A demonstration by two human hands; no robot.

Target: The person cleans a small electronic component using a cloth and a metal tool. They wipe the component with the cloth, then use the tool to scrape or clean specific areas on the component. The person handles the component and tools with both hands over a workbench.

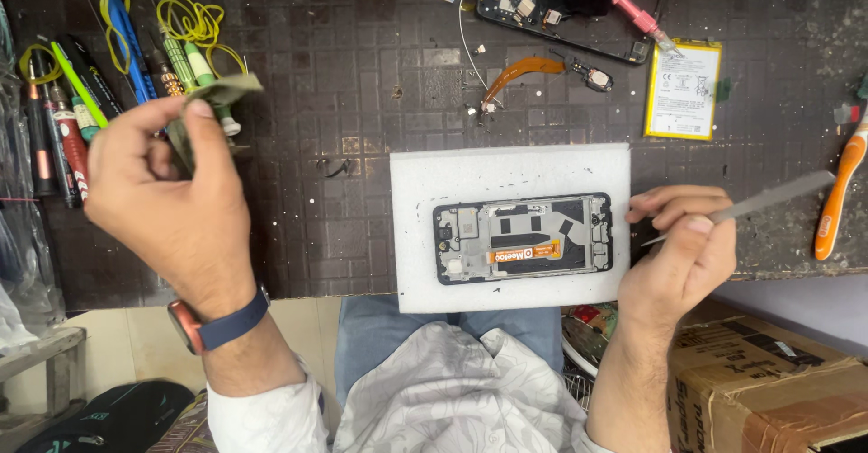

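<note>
An opened phone frame (523, 238) with an orange flex strip lies flat on a white foam pad (506, 177) at the middle of the dark gridded mat. My right hand (680, 252) sits just right of the pad and grips grey metal tweezers (768, 197), whose other end points up to the right. My left hand (172, 191) is raised over the mat's left side and pinches a small greenish crumpled cloth (214, 100) between thumb and fingers. A blue-banded watch is on that wrist.
Screwdrivers and pens (72, 109) with yellow wire lie at the far left. A second phone body (561, 5), a pink tool (624, 5), an orange flex cable (520, 71) and a battery (684, 89) lie at the back. An orange toothbrush (836, 191) is far right; a cardboard box (768, 390) stands below.
</note>
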